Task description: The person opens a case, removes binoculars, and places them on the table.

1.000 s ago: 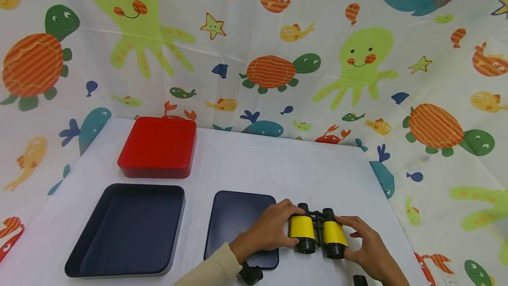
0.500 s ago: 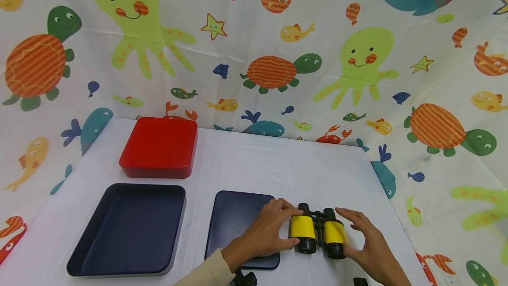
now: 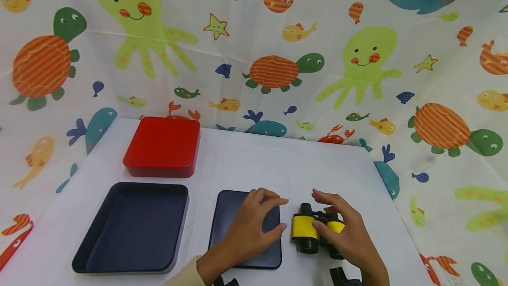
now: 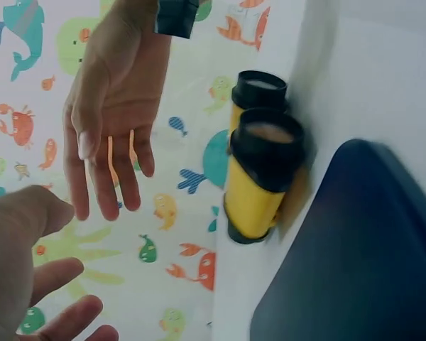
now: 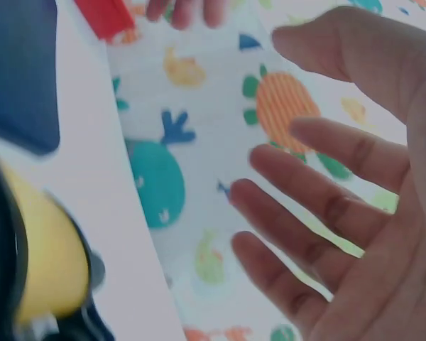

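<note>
Two hands, neither gripping anything: left hand [image 3: 248, 222] hovered over the navy panel [image 3: 227, 211], right hand [image 3: 349, 231] above the yellow-and-black binoculars [image 3: 304, 226], which sat near the white tabletop's [image 3: 309, 167] right edge. Clean handling probably meant lifting fingers clear without nudging either barrel.

Right hand [image 3: 351, 235] near yellow-black binoculars [image 3: 305, 227]

Tbl [image 3: 313, 169] has red box [image 3: 162, 144], tray [image 3: 135, 228], panel [image 3: 228, 213], binocs [image 3: 305, 227].
</note>
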`<state>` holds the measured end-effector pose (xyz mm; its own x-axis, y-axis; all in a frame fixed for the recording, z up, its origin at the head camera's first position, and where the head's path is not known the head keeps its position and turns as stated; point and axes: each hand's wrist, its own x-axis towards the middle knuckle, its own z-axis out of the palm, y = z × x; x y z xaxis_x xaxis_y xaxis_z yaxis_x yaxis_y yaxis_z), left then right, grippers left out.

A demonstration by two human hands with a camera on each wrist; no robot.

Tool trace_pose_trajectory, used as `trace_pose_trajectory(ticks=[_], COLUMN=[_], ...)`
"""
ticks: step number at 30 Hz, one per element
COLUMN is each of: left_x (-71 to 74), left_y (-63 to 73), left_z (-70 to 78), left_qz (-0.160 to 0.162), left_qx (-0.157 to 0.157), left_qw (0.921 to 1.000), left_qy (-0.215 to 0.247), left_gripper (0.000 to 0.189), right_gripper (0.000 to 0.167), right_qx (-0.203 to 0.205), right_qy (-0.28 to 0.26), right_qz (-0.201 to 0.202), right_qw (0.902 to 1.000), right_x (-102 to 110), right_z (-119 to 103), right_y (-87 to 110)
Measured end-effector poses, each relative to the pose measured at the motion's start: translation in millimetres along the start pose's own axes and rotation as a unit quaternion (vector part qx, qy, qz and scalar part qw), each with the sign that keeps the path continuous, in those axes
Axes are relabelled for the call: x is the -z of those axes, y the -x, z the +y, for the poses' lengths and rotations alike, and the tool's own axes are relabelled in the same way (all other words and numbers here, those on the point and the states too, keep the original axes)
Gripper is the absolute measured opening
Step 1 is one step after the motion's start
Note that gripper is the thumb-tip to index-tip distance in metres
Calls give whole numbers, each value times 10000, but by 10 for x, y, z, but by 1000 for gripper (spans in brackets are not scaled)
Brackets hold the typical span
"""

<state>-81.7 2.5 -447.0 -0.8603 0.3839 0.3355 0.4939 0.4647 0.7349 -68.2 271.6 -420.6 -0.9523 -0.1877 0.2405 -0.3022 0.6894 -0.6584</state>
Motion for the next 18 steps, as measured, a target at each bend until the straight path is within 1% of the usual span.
trace_pose_trajectory(ticks=[5, 8, 11, 13, 18], left_x=[176, 282, 379, 435, 577], left_y=[33, 70, 115, 146, 207], left_z=[49, 45, 21, -6, -94], left_qz=[255, 349, 412, 472, 750], left_qx=[130, 235, 296, 281, 261], left_qw=[9996, 9991, 9986, 9983, 9962], left_qy=[-29, -47, -169, -206, -368], left_gripper=[45, 45, 46, 46, 48], right_gripper=[75, 79, 81, 82, 79], right_qx=[415, 560, 786, 938, 1292], right_qy=[-231, -311, -409, -499, -705], right_qz=[-7, -43, -58, -81, -201], right_qw=[9989, 9979, 9961, 9943, 9889], right_x=[-120, -176, -229, -270, -400], right_z=[-98, -163, -230, -287, -453], right_y=[-147, -240, -336, -402, -576])
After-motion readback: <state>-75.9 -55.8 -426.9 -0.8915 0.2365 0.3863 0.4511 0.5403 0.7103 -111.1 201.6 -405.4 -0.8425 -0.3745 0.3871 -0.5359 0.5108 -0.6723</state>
